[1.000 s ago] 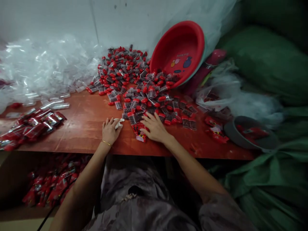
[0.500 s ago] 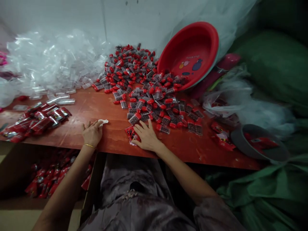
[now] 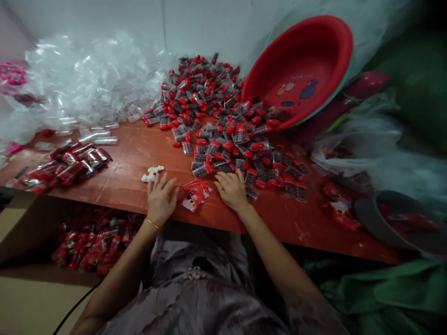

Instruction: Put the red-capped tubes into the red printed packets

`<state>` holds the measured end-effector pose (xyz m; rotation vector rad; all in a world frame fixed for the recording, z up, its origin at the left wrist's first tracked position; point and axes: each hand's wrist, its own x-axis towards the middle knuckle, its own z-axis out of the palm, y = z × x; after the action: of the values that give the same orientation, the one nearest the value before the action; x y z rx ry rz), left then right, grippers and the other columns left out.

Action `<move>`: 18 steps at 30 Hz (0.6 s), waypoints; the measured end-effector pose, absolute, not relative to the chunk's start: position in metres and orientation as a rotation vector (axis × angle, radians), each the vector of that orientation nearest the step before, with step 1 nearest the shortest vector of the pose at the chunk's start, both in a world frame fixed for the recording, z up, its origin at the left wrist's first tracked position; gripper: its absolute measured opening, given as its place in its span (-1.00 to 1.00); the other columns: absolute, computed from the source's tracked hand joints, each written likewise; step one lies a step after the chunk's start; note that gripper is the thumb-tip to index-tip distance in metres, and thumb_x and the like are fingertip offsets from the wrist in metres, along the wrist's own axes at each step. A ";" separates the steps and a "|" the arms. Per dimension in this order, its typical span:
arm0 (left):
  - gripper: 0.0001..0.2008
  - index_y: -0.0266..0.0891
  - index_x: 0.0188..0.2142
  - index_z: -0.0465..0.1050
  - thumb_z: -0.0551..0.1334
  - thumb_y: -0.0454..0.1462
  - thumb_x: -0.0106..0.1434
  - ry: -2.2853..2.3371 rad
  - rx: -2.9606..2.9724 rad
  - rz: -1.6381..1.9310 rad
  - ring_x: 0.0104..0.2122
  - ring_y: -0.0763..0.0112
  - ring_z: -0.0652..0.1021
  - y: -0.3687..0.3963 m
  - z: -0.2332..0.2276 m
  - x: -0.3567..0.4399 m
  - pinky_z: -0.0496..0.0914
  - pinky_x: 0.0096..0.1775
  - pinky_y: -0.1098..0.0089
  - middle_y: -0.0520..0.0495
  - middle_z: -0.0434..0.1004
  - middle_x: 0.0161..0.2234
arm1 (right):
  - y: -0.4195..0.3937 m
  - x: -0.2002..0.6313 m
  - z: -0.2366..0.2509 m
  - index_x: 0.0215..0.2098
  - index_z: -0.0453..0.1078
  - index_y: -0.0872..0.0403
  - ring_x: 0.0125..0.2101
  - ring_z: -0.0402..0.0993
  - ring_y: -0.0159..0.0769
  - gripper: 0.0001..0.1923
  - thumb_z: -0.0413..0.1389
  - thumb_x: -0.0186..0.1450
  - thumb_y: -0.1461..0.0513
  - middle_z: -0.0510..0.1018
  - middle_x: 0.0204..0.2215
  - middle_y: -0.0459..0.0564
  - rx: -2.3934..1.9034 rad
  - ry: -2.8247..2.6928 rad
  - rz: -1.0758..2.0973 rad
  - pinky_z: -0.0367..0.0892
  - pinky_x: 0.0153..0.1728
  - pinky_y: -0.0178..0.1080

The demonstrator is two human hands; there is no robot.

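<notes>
Far to the left of the left hand (image 3: pixel 161 200), a small heap of red packets (image 3: pixel 75 165) is laid on the table (image 3: pixel 134 151), with clear plastic pieces (image 3: pixel 99 77) banked behind it, probably so that the two kinds are kept apart. Below the table edge, left of the same hand, more packets are held in a carton (image 3: pixel 24 298). Just beyond the left fingertips a crumpled white piece (image 3: pixel 152 174) is seen; whether it is touched cannot be told. The left hand is held palm down, fingers spread, and nothing is seen to be gripped. Between the hands, red printed wrappers (image 3: pixel 194 196) are laid flat and overlapping, apart from both, presumably where they are within easy reach of either. The right hand (image 3: pixel 233 190) is lowered with its fingers loosely extended at the near edge of the red-capped containers (image 3: pixel 199 100); what may be under the fingertips is hidden. Beyond it to the right, a red basin (image 3: pixel 303 35) is tipped on its side, its mouth turned to the containers, perhaps as a backstop. Farther right, a grey bowl (image 3: pixel 366 216) is set near the table's edge.
</notes>
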<state>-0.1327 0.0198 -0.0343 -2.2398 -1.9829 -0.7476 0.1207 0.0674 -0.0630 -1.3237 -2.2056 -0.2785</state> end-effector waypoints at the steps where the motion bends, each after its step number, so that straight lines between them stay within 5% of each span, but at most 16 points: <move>1: -0.62 -0.18 0.03 0.41 0.04 -0.15 0.30 -2.032 -2.148 -0.740 0.22 0.03 0.20 0.027 -0.030 -0.146 0.07 0.16 0.01 -0.20 0.33 0.15 | 0.066 0.122 -0.064 -0.13 0.45 0.08 -0.17 0.39 -0.20 -0.74 -0.03 0.36 0.19 0.58 -0.13 0.02 -1.298 -2.192 -0.302 -0.04 0.17 0.04; 6: -0.60 -0.31 -0.11 0.49 0.12 -0.09 0.22 -2.343 -2.063 -0.394 -0.09 0.05 0.50 0.061 -0.016 -0.196 0.29 -0.03 0.14 -0.30 0.54 -0.11 | 0.064 0.120 -0.065 -0.16 0.45 0.10 -0.15 0.39 -0.19 -0.77 -0.01 0.33 0.20 0.59 -0.14 0.03 -1.276 -2.153 -0.349 0.05 0.11 -0.05; 11: -0.58 -0.33 -0.23 0.53 -0.07 -0.18 0.32 -2.310 -2.061 -0.198 -0.19 0.10 0.54 0.053 -0.013 -0.188 0.23 -0.01 0.12 -0.30 0.59 -0.29 | 0.062 0.119 -0.059 -0.21 0.47 0.08 -0.16 0.41 -0.22 -0.78 -0.01 0.33 0.22 0.59 -0.15 0.02 -1.298 -2.146 -0.254 0.07 0.09 -0.07; 15: -0.57 -0.36 -0.01 0.43 -0.04 -0.17 0.31 -2.208 -2.095 -0.381 0.01 0.02 0.44 0.035 -0.005 -0.163 0.19 0.05 0.06 -0.35 0.52 -0.08 | 0.045 0.117 -0.049 -0.21 0.47 0.05 -0.13 0.41 -0.22 -0.77 -0.03 0.34 0.21 0.57 -0.12 0.03 -1.348 -2.078 -0.130 0.08 0.09 -0.05; 18: -0.55 -0.16 0.04 0.41 0.14 -0.04 0.22 -1.946 -2.406 -0.561 0.17 0.04 0.28 0.030 -0.002 -0.142 0.11 0.15 0.06 -0.20 0.37 0.12 | 0.024 0.112 -0.046 -0.19 0.47 0.03 -0.11 0.41 -0.22 -0.77 -0.02 0.33 0.21 0.57 -0.11 0.01 -1.356 -2.044 -0.032 0.07 0.11 -0.06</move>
<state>-0.1424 0.0302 -0.0023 -2.4061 -1.9460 -0.5613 0.1123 0.0244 -0.0460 -1.3563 -2.0439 -0.0319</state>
